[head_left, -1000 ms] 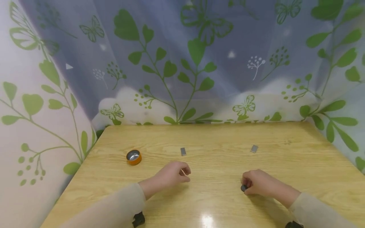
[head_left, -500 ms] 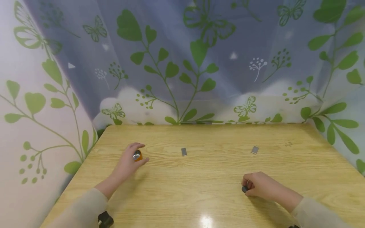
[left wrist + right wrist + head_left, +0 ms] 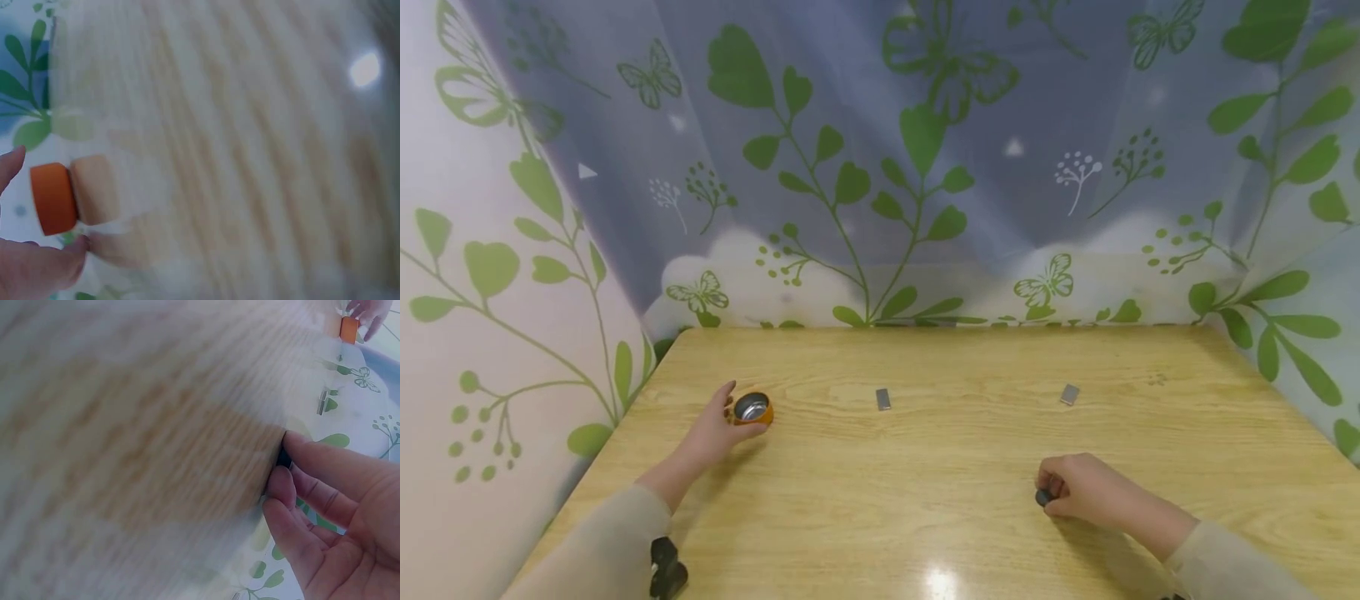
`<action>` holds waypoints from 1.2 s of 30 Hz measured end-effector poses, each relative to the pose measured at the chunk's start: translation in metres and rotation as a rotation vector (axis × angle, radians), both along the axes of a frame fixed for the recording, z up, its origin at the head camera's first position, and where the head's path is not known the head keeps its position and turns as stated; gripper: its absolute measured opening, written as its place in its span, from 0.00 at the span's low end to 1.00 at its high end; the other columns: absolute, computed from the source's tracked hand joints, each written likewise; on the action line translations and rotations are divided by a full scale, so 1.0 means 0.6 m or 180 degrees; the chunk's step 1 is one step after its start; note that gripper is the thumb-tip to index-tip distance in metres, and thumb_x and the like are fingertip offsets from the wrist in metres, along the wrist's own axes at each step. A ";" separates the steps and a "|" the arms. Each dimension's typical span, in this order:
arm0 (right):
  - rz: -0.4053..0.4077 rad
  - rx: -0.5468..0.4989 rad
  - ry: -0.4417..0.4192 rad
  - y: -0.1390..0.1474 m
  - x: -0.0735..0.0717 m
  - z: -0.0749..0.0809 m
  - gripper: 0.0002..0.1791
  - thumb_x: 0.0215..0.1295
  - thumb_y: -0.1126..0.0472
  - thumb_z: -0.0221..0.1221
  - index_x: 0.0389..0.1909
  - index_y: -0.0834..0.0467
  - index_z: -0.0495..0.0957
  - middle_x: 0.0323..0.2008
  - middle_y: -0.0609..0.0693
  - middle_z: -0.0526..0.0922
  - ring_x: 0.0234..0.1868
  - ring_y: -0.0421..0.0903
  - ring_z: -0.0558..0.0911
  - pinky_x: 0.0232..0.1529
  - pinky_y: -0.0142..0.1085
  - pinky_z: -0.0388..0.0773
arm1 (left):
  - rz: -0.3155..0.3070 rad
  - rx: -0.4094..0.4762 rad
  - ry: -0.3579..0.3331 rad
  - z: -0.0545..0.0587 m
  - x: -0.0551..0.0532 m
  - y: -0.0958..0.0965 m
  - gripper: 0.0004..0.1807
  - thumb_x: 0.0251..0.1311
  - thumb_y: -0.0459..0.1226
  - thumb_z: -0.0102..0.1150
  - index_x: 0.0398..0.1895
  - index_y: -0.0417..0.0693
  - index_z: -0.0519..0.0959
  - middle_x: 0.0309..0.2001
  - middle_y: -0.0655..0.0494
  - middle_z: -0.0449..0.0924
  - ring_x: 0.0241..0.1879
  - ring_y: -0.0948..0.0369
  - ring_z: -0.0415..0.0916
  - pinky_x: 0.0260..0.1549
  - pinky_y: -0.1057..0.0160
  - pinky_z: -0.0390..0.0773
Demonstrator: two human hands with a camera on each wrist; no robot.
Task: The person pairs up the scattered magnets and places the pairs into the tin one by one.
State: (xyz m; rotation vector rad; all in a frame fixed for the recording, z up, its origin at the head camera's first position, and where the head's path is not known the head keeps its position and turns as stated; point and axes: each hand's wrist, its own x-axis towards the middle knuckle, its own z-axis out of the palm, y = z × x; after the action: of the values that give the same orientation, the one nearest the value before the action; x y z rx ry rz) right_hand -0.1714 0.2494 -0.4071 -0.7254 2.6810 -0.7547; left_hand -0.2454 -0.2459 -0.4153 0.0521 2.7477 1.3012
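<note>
A small round orange bowl point(image 3: 752, 409) with a shiny metal inside stands upright on the left of the wooden table. My left hand point(image 3: 711, 431) is spread beside it, thumb at its near side and the other fingers to its left. In the left wrist view a narrow gap shows between the thumb point(image 3: 69, 262) and the orange bowl point(image 3: 54, 199). At the right front, my right hand point(image 3: 1086, 490) pinches a small dark round object point(image 3: 1043, 497) low at the table surface. The fingers hide most of this dark object point(image 3: 284, 457) in the right wrist view.
Two small flat grey rectangular pieces lie apart on the wooden table point(image 3: 970, 450): one grey piece point(image 3: 883, 400) near the middle, the other grey piece point(image 3: 1070, 394) farther right. A leaf-patterned curtain point(image 3: 850, 167) hangs behind the table and along its sides.
My left hand has moved from the table's middle leftward to the orange bowl, passing over it to its left side. My right hand keeps its place, still pinching the dark object.
</note>
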 end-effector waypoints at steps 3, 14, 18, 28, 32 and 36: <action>0.0002 0.0010 0.0032 0.000 -0.001 -0.001 0.11 0.49 0.66 0.68 0.32 0.60 0.76 0.27 0.44 0.77 0.27 0.37 0.75 0.29 0.31 0.75 | 0.0090 0.0236 -0.0187 -0.006 -0.006 -0.005 0.52 0.56 0.39 0.64 0.71 0.33 0.38 0.65 0.23 0.47 0.64 0.34 0.49 0.60 0.43 0.56; 0.0061 -0.0032 0.0039 -0.001 0.004 0.009 0.10 0.50 0.68 0.67 0.32 0.62 0.77 0.28 0.45 0.78 0.28 0.39 0.76 0.29 0.32 0.76 | -0.0081 0.0365 -0.0243 -0.022 -0.036 -0.024 0.41 0.57 0.40 0.63 0.67 0.30 0.54 0.62 0.30 0.59 0.62 0.40 0.58 0.57 0.46 0.63; 0.0029 -0.0049 0.0002 0.001 0.003 0.009 0.09 0.51 0.66 0.67 0.32 0.60 0.77 0.28 0.43 0.78 0.28 0.37 0.76 0.29 0.31 0.75 | -0.0131 0.0373 -0.0298 -0.022 -0.044 -0.026 0.41 0.56 0.40 0.64 0.67 0.31 0.55 0.61 0.31 0.61 0.61 0.40 0.59 0.57 0.47 0.64; 0.0081 -0.0076 0.0270 -0.011 -0.009 0.001 0.07 0.54 0.64 0.65 0.34 0.59 0.78 0.29 0.41 0.78 0.29 0.35 0.76 0.30 0.30 0.75 | -0.0196 0.0374 -0.0478 -0.020 -0.053 -0.033 0.42 0.56 0.40 0.64 0.67 0.32 0.54 0.62 0.30 0.60 0.62 0.41 0.58 0.58 0.47 0.62; 0.0167 -0.0129 0.0408 -0.029 -0.013 0.011 0.08 0.55 0.65 0.65 0.36 0.60 0.78 0.32 0.43 0.79 0.31 0.37 0.78 0.31 0.31 0.76 | -0.0222 0.0357 -0.0443 -0.020 -0.051 -0.034 0.41 0.56 0.41 0.64 0.67 0.32 0.55 0.62 0.31 0.61 0.62 0.40 0.58 0.58 0.47 0.61; 0.0195 -0.0230 0.0409 -0.042 -0.016 0.018 0.09 0.56 0.65 0.64 0.37 0.61 0.78 0.34 0.45 0.79 0.33 0.40 0.80 0.33 0.30 0.78 | -0.0249 0.0418 -0.0431 -0.020 -0.049 -0.034 0.41 0.57 0.40 0.64 0.67 0.31 0.54 0.62 0.31 0.60 0.62 0.40 0.57 0.58 0.47 0.62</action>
State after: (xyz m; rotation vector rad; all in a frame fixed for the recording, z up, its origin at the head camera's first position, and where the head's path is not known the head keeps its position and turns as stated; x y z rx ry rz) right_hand -0.1807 0.2239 -0.3965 -0.8986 2.7426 -0.8194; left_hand -0.2747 -0.2663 -0.4275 0.0777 2.5198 1.4075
